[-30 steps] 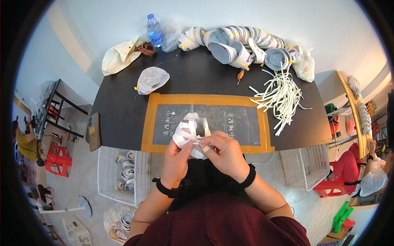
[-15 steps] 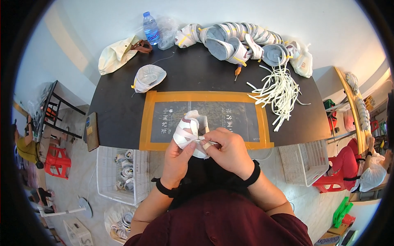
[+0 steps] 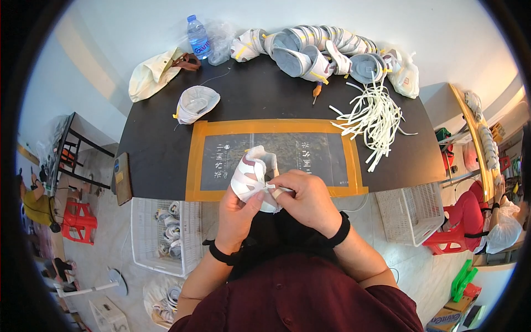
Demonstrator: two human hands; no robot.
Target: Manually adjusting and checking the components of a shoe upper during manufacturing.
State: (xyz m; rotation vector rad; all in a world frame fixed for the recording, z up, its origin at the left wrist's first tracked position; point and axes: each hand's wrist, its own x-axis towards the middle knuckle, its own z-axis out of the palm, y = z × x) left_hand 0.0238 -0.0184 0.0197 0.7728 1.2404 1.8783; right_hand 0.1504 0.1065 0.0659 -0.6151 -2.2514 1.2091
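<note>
At the table's near edge I hold a white shoe upper (image 3: 251, 174) with dull mauve patches, its opening facing away. My left hand (image 3: 235, 214) is closed round its left side, thumb on top. My right hand (image 3: 307, 200), with a tan band around one finger, pinches at the upper's near right edge. A pale strip seems to lie between those fingertips, but it is too small to make out. Beneath the upper's far end lies a dark printed sheet (image 3: 332, 160) edged with orange tape. Another shoe upper (image 3: 191, 113) sits at the far left.
Stacked shoe uppers (image 3: 332, 37) line the back of the table (image 3: 149, 155). White laces (image 3: 379, 119) lie at right, near an orange-handled tool (image 3: 317, 90). A bottle (image 3: 199, 41), a cloth bag (image 3: 152, 77) and a phone-like object (image 3: 123, 180) are around. Crates (image 3: 166, 265) stand below.
The view has shifted slightly. My hands keep the same hold on the shoe upper, and the right fingers have moved only a little at its edge.
</note>
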